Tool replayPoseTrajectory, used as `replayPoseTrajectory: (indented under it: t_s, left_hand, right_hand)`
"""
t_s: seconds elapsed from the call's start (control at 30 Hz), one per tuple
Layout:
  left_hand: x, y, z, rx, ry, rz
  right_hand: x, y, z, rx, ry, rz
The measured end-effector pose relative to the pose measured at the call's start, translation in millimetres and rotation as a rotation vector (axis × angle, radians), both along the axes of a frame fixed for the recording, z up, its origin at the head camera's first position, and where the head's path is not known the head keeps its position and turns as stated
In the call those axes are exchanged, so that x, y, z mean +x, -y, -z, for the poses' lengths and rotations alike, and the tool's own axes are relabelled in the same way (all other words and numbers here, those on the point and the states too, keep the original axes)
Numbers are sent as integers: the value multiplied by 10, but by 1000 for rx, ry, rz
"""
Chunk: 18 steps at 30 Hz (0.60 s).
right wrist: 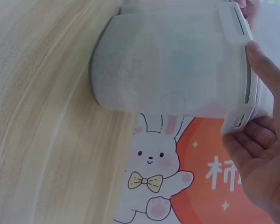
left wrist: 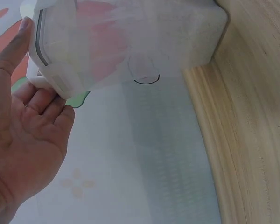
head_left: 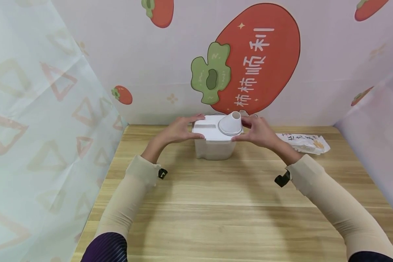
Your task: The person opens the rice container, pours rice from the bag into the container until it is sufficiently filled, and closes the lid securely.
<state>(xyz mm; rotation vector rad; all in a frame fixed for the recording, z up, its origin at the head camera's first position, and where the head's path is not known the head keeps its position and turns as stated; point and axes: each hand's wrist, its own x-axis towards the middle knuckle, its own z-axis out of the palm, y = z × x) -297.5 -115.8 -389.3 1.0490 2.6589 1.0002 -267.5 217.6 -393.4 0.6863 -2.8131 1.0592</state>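
Container (head_left: 214,147), frosted and translucent, stands on the wooden table (head_left: 216,203) toward its far edge, and it serves as the landmark for all that follows. Nearest the viewer, two beige sleeves reach up to it from either side. The left hand (head_left: 180,131) clasps the container's left side at the lid, thumb on the near edge and fingers curled over the far edge; the left wrist view shows the thumb (left wrist: 11,46) laid along the lid's side clip and the fingers tucked under it. The right hand (head_left: 257,133) clamps the right side likewise, thumb on the near edge by the rim; the right wrist view has the thumb (right wrist: 266,67) against the clip there. On top of the container sits a white lid (head_left: 209,129) bearing a cone-shaped spout (head_left: 230,123) toward its right. Right of the container, apart from it, lies a printed packet (head_left: 302,142). Behind the container rises a wall with a red persimmon picture (head_left: 258,58).
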Motion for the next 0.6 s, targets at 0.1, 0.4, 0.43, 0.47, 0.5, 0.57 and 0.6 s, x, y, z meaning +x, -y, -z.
replayPoseTrajectory:
  t_s: [0.1, 0.4, 0.43, 0.47, 0.5, 0.57, 0.6]
  left_hand:
    - [3, -1, 5, -1, -3, -2]
    - [28, -11, -13, -1, -10, 0]
    - [30, -9, -11, -2, -10, -3]
    - [32, -7, -8, -1, -11, -6]
    - [32, -6, -4, -2, -12, -9]
    - [36, -6, 4, -3, -8, -15]
    - [36, -6, 8, -2, -5, -19]
  right_hand:
    - [-5, -3, 1, 5, -2, 0]
    - [-34, -31, 6, 4, 3, -14]
    - [-39, -31, 6, -2, 6, -18]
    - [-42, -33, 6, -8, 8, -19]
    - [-46, -35, 7, -11, 9, -20]
    - [-49, -44, 11, -18, 9, -26]
    - [-49, -49, 14, -21, 10, -28]
